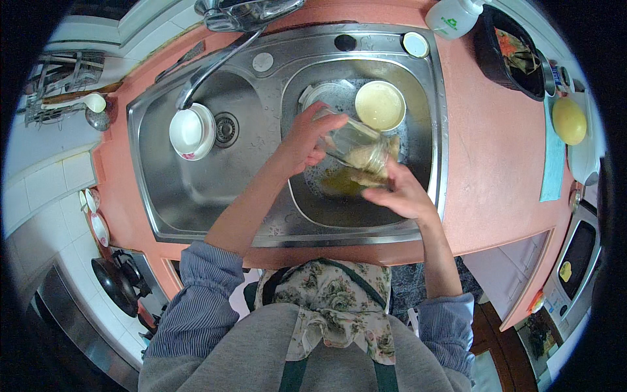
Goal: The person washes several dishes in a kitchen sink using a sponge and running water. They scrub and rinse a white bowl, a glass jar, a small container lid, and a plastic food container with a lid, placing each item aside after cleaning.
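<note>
A clear glass jar or cup (pixel 353 137) is tilted over the right basin of the steel sink (pixel 313 213). My left hand (pixel 307 139) grips its upper left end. At its lower right end, my right hand (pixel 404 188) holds a beige cloth or sponge (pixel 365 159), blurred and partly seen through the glass. How far the cloth reaches inside is hard to tell. Below lies a yellow-brown soapy patch (pixel 343 182). Behind the glass sit a cream-coloured round bowl (pixel 380 105) and a pale dish (pixel 328 93), partly hidden by my left hand.
Stacked white bowls (pixel 188 131) stand in the left basin beside the drain (pixel 226 129), under the faucet spout (pixel 185 100). A round white lid (pixel 415 45) rests on the sink's back right corner. Beyond are a pump bottle (pixel 453 19), a black bin (pixel 512 54) and a yellow fruit (pixel 569 121).
</note>
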Motion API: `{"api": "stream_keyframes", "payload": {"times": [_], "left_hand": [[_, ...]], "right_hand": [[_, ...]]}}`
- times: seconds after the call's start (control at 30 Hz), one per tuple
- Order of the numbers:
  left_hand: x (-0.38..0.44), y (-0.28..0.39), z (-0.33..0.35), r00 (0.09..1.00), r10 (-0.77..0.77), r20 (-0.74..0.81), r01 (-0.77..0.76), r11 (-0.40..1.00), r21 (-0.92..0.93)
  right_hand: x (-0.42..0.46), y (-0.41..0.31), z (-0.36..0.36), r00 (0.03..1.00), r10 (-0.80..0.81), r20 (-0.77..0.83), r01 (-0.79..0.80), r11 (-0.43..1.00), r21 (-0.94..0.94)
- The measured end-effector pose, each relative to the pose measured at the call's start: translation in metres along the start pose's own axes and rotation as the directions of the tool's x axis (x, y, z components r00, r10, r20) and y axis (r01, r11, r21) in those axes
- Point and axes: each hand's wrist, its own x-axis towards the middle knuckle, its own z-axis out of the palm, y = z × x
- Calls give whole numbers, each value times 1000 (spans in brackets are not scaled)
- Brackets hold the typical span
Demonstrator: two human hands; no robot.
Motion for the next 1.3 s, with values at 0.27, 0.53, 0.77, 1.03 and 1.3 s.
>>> {"api": "stream_keyframes", "payload": {"times": [0.27,0.53,0.77,1.03,1.3], "left_hand": [[9,-3,3,988,75,137,-78,997,12],[-10,14,-10,650,543,532,-760,463,457],[-18,20,-14,293,423,858,-853,-291,434],[-16,-4,-7,986,144,88,-165,932,324],[-19,-19,-10,470,673,572,-807,65,587]], "right_hand": [[6,10,-1,979,40,-201,52,900,433],[9,-1,0,948,314,-62,-6,211,977],[9,5,3,934,338,-121,3,331,944],[2,25,27,902,206,-379,40,835,549],[4,18,16,942,336,-5,-29,96,995]]}}
